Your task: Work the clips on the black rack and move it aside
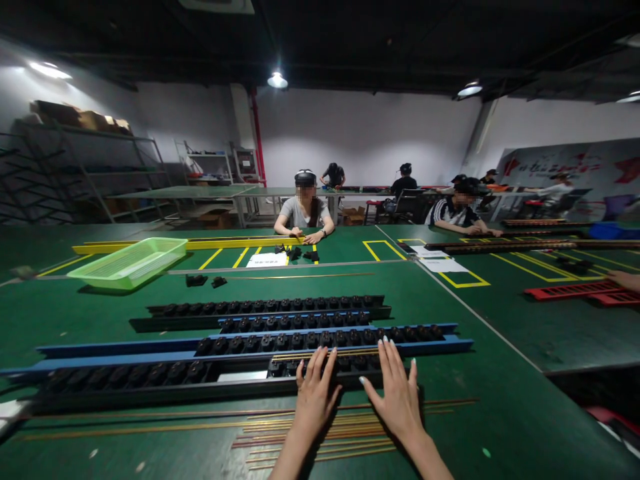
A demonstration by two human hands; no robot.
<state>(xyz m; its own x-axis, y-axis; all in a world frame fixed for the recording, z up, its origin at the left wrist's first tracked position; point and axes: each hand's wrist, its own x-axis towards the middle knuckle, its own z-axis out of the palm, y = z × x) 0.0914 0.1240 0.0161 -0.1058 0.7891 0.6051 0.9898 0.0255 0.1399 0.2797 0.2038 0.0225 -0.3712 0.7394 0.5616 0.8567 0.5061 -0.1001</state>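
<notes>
My left hand (316, 395) and my right hand (395, 393) lie palm down with fingers spread, their fingertips on a long black rail (150, 377) fitted with a row of dark knobbed fittings. Thin brass rods (325, 355) lie across that rail, touching my left fingertips and just reaching my right ones. A loose bundle of long brass and copper rods (320, 433) lies on the green mat beneath both wrists. Just beyond stand a blue rail (325, 345) and further black rails (265, 315) with similar fittings.
A green plastic basket (127, 263) sits at the far left of the mat. Small black parts (295, 253) and white paper (267, 260) lie near a yellow bar (200, 245). A co-worker (304, 210) sits opposite. Another person's hand (625, 280) reaches a red rack (575, 290) at right.
</notes>
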